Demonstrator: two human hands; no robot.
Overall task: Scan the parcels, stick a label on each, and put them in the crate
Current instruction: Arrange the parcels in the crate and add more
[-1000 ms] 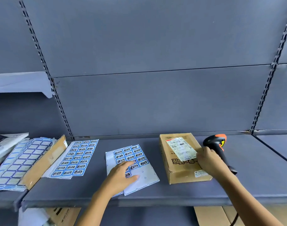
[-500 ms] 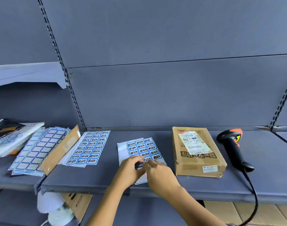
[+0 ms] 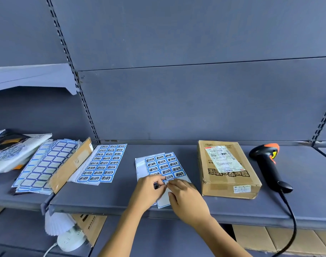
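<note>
Step in hand: I judge this to be the labelling step. I am peeling one label [image 3: 157, 186] from the part-used label sheet [image 3: 164, 166]; the parcel carries none of these blue labels yet.
Left hand [image 3: 149, 190]: fingers curled, pinching the near part of the sheet to steady it.
Right hand [image 3: 186, 199]: thumb and forefinger narrow, apparently pinching the label's edge where it meets my left fingertips. The contact itself is partly hidden.
Label sheet: flat on the shelf [image 3: 121, 199], its near rows already stripped to bare backing.
Parcel [image 3: 227, 164]: a flat cardboard box just right of the sheet, shipping slip [image 3: 221, 158] facing up, touched by neither hand.
Barcode scanner [image 3: 267, 164]: lying on the shelf to the right of the parcel, apart from it, with its cable [image 3: 291, 219] hanging over the front edge.
Crate: not in view.
Next move: lift the label clear without curling it, carry it right, and press it onto a bare patch of cardboard, off the shipping slip.
Change from earlier: a second ago my right hand was at the scanner beside the parcel and my left lay flat on the sheet. Now the scanner is released and both hands meet at the sheet.
Also present: a full label sheet [image 3: 104, 162] and a stack of blank label sheets [image 3: 45, 164] further left.
</note>
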